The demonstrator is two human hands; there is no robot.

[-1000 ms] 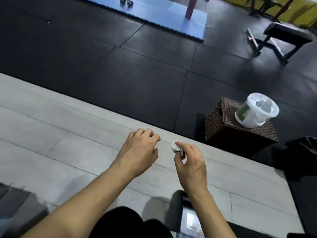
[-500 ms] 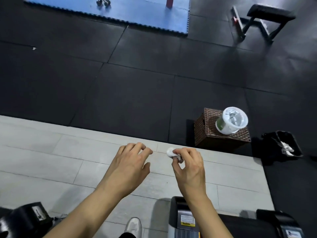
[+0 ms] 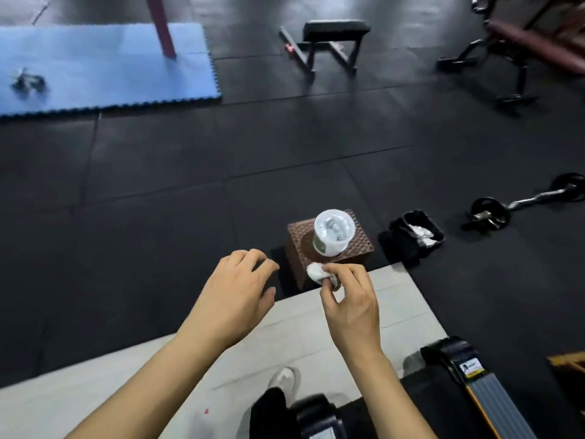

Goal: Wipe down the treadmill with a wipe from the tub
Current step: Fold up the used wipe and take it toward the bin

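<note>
Since the earlier frames, the view has swung further toward the gym floor: the wicker box (image 3: 329, 251) and the tub (image 3: 333, 236) on top of it now appear just beyond the hands, and a black bin (image 3: 411, 237) and a curl bar (image 3: 525, 205) with plates have come into sight on the right.

Right hand (image 3: 349, 304): its grip pinches a balled white wipe (image 3: 318, 271) between thumb and fingertips, held in the air and seen over the near edge of the wicker box. Left hand (image 3: 235, 296): grip released, fingers loosely curved and holding nothing, level with the right hand and just to its left.

Tub: white, with a green label, its round top facing the camera, standing on the box on the black rubber flooring (image 3: 158, 191). Bin: just to the right of the box, with crumpled white material inside.

Treadmill (image 3: 468, 384): only a dark end portion with a yellow-edged side rail and a small label shows at lower right, resting on the pale tiled strip (image 3: 79, 397). A white shoe (image 3: 285, 377) and a dark trouser leg show at the bottom centre.

Background: a blue foam mat (image 3: 104, 64) carrying a blurred dumbbell (image 3: 27, 83) at upper left, and a black padded bench (image 3: 335, 31) at top centre.
</note>
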